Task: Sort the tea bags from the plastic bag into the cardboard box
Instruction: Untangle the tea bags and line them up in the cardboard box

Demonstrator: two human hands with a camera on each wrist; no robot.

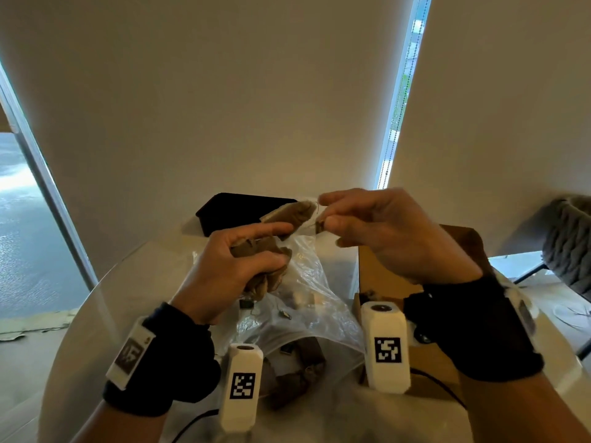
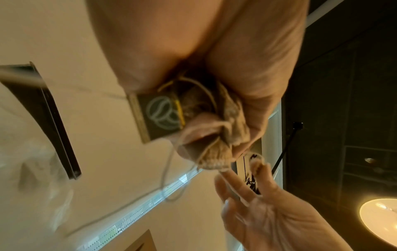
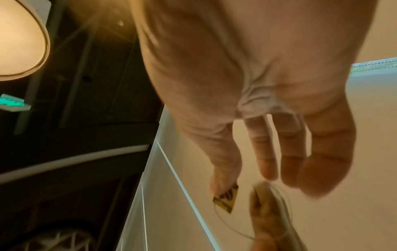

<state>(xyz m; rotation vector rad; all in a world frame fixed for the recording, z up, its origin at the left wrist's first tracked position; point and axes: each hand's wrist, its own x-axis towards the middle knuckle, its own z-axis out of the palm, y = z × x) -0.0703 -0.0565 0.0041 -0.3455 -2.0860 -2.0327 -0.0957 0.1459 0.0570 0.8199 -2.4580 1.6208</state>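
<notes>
My left hand (image 1: 281, 244) grips a bunch of brown tea bags (image 1: 260, 251) above the clear plastic bag (image 1: 307, 276) on the table. One tea bag (image 1: 287, 212) sticks up from the bunch toward my right hand (image 1: 324, 212), which pinches its small dark tag (image 1: 319, 226) on a thin string. In the left wrist view the tea bags (image 2: 217, 144) and a dark tag with a logo (image 2: 159, 117) bulge from the fist. The right wrist view shows the thumb holding the tag (image 3: 226, 198) beside a tea bag (image 3: 266, 212). The cardboard box (image 1: 380, 270) stands open at right, under my right wrist.
More tea bags (image 1: 300, 372) lie inside the plastic bag near me. A flat black object (image 1: 236, 209) sits at the back of the round white table (image 1: 80, 340). A grey knitted item (image 1: 569, 241) is off to the right.
</notes>
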